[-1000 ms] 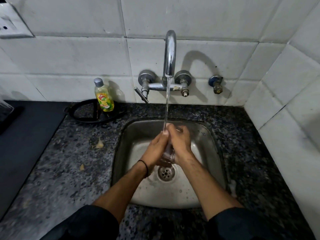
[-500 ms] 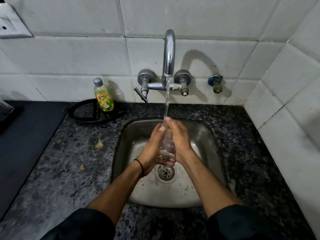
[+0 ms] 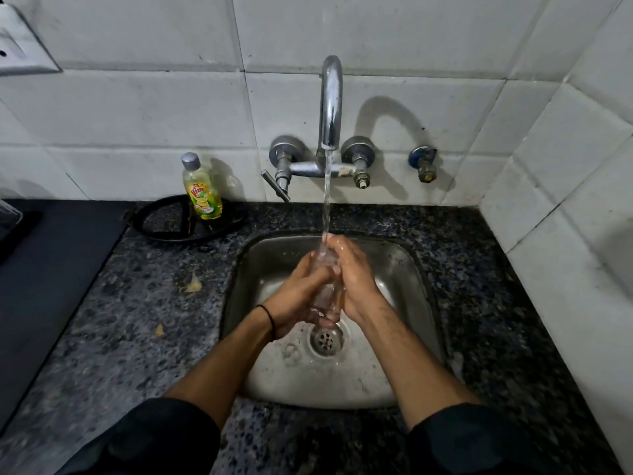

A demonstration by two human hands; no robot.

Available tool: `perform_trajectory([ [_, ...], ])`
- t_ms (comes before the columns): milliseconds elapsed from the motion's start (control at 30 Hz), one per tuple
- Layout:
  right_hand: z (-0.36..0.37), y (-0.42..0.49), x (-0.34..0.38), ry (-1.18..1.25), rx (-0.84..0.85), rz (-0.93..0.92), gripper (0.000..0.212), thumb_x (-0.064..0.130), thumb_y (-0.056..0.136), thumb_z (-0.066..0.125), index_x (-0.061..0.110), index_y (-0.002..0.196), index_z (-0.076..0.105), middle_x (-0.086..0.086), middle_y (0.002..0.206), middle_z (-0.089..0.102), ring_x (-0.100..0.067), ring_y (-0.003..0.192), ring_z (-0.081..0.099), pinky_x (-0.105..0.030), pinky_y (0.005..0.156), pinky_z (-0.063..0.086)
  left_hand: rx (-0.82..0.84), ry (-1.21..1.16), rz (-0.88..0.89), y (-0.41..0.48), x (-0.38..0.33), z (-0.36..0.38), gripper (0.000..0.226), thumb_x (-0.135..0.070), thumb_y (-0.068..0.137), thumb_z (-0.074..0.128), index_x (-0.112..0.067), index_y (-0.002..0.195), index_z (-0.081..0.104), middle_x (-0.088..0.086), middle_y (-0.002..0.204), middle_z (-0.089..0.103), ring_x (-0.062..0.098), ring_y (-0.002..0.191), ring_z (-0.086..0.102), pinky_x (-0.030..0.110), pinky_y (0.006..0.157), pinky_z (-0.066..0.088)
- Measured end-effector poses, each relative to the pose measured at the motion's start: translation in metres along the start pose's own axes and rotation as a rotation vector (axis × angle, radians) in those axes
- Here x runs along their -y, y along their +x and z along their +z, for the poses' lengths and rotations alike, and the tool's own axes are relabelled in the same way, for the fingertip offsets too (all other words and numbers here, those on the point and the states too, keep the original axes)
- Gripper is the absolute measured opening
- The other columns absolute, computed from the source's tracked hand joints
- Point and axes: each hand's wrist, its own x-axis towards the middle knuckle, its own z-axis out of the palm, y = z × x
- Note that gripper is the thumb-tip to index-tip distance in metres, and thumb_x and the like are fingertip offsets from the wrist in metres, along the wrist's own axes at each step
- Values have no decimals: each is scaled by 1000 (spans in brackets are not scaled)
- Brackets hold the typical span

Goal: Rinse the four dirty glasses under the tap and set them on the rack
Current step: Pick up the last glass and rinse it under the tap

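A clear glass [image 3: 326, 292] is held between both hands over the steel sink [image 3: 404, 269], its mouth up under the stream from the chrome tap [image 3: 331, 97]. My left hand [image 3: 298, 292] grips the glass from the left, fingers curled around its lower part. My right hand [image 3: 354, 275] grips it from the right, fingers wrapped near the rim. Water runs onto the glass and my fingers. The hands hide most of the glass. No other glass and no rack can be made out.
A yellow dish-soap bottle [image 3: 202, 190] stands on a black round stand [image 3: 161, 231] behind the sink's left. Speckled granite counter [image 3: 130, 320] surrounds the sink. A dark mat [image 3: 51, 269] lies at left. Tiled walls close the back and right. The drain [image 3: 326, 338] sits below the hands.
Both hands have raised the glass closer to the tap, and the glass has turned more upright in the stream. My left hand's fingers have shifted around it.
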Motion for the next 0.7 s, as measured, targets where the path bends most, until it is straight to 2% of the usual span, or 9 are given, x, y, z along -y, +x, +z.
perform_trajectory([
  [67, 0, 3, 1, -63, -29, 9, 15, 31, 91, 70, 17, 94, 69, -6, 91, 69, -20, 83, 67, -33, 69, 56, -137, 225, 93, 3, 1, 2, 49, -39, 93, 65, -36, 135, 41, 10, 120, 68, 25, 94, 72, 47, 80, 61],
  [167, 1, 4, 6, -360, -27, -35, 17, 26, 87, 76, 15, 98, 71, 1, 90, 72, -12, 80, 67, -24, 63, 52, -195, 570, 144, 5, 10, -4, 79, -51, 82, 70, -47, 145, 22, -2, 110, 68, 20, 87, 73, 37, 67, 62],
  [233, 0, 3, 7, -371, -87, -34, 12, 22, 88, 75, 14, 97, 73, -1, 93, 72, -12, 80, 68, -24, 61, 53, -135, 370, 160, 3, 16, -6, 81, -37, 83, 76, -44, 148, 27, -9, 120, 63, 17, 97, 71, 37, 69, 63],
  [367, 5, -1, 5, 183, -232, 88, 13, 22, 90, 68, 11, 96, 70, -10, 84, 70, -20, 64, 66, -28, 56, 54, -321, -214, 200, 5, 17, -8, 45, -14, 87, 74, -16, 129, 59, 9, 116, 72, 26, 101, 72, 40, 80, 61],
  [433, 9, -2, -1, 158, -286, 65, 16, 25, 92, 62, 11, 96, 69, -14, 84, 71, -24, 66, 68, -29, 58, 52, -451, -231, 253, 11, 16, -4, 31, -13, 87, 74, -8, 115, 63, 15, 107, 74, 31, 97, 73, 42, 82, 60],
  [500, 12, -4, -7, -58, -314, 49, 24, 30, 95, 52, 12, 94, 68, -16, 86, 73, -29, 70, 71, -32, 58, 54, -592, -190, 304, 16, 13, -1, 21, -13, 85, 76, -7, 102, 66, 14, 96, 74, 27, 86, 73, 36, 74, 58],
  [567, 9, -8, -8, -249, -307, 99, 39, 35, 100, 38, 8, 96, 66, -16, 78, 70, -27, 55, 65, -30, 48, 50, -671, -220, 337, 22, 7, -2, 19, -14, 82, 80, -9, 96, 68, 12, 91, 72, 23, 81, 69, 34, 72, 55],
  [633, 5, -11, -6, -255, -290, 216, 55, 39, 104, 26, 2, 98, 66, -17, 70, 65, -23, 42, 55, -25, 42, 44, -664, -259, 366, 25, -1, -3, 23, -15, 79, 83, -11, 96, 68, 9, 90, 71, 20, 82, 67, 32, 73, 56],
  [700, 7, -19, -2, -85, -203, 413, 60, 39, 104, 21, 2, 91, 66, -17, 62, 61, -21, 39, 50, -21, 40, 40, -564, -234, 400, 24, -8, 2, 31, -12, 78, 83, -8, 103, 66, 3, 90, 72, 14, 82, 69, 26, 73, 57],
])
